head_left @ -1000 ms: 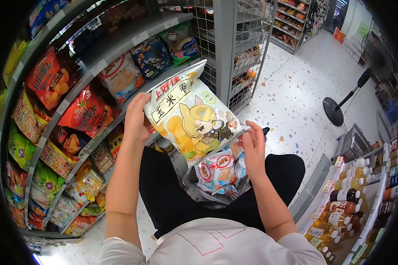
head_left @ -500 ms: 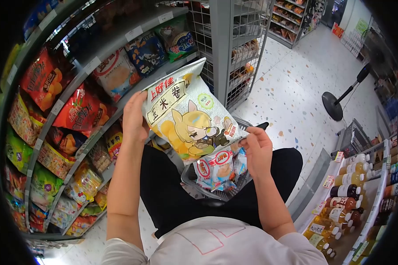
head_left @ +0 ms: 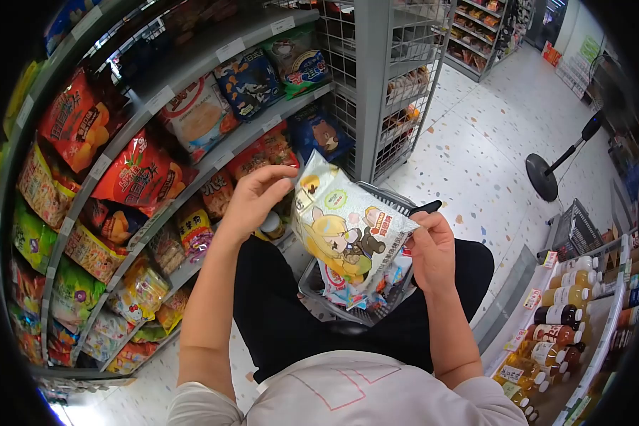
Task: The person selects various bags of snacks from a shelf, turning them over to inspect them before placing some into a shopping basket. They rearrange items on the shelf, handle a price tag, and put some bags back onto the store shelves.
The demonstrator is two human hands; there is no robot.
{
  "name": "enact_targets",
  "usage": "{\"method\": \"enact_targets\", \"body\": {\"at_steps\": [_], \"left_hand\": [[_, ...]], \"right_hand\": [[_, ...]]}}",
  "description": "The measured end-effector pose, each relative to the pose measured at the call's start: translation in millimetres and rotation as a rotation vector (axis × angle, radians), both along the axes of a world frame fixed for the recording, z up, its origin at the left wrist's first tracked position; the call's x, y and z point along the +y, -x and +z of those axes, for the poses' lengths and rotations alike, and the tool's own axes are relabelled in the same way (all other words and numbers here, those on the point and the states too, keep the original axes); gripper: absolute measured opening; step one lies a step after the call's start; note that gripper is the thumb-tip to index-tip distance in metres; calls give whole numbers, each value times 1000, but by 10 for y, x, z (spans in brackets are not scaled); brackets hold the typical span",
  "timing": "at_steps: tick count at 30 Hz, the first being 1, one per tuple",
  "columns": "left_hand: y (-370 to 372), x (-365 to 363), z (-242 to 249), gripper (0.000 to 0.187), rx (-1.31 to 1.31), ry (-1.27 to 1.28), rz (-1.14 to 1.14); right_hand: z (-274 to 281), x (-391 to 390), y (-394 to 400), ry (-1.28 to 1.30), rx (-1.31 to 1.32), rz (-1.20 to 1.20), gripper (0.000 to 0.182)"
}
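We have lowered the silver-and-yellow foil bag (head_left: 348,231) over the grey plastic basket (head_left: 387,194); right hand (head_left: 433,254) pinches its corner, left hand (head_left: 254,202) stands parted.

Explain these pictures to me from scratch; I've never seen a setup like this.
There is no machine here, just a person's two bare hands. Every picture comes from one camera worn on the head, looking forward and down, so the wide lens bends the edges.

The right hand pinches a corner of a snack bag with a cartoon figure. The left hand is beside the bag's other side, thumb and fingers apart; whether it touches is unclear.

Below, between the legs, is a grey basket holding smaller packets. Bagged snacks fill the shelves on the left, and bottles stand on the right.
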State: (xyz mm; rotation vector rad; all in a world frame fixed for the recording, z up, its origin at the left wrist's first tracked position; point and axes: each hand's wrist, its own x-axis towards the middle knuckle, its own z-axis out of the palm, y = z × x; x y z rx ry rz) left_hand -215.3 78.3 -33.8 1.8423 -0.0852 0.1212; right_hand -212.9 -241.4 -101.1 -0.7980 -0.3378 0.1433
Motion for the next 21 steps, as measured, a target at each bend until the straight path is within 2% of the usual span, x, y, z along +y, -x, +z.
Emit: {"method": "enact_targets", "body": {"at_steps": [3, 6, 11, 17, 19, 21], "left_hand": [[-96, 2, -201, 28, -55, -63, 6], [-109, 23, -266, 25, 53, 77, -151], [-74, 99, -513, 24, 157, 61, -131], [-116, 30, -634, 13, 29, 17, -57], [-128, 7, -597, 11, -90, 33, 64], [-135, 39, -551, 11, -118, 59, 91]], "right_hand": [[42, -11, 6, 44, -50, 38, 6], [43, -61, 10, 65, -62, 67, 7], [83, -56, 30, 76, -51, 50, 8], [87, -30, 29, 86, -62, 62, 7], [65, -63, 12, 192, -28, -100, 5], [23, -100, 14, 216, -30, -191, 5]]}}
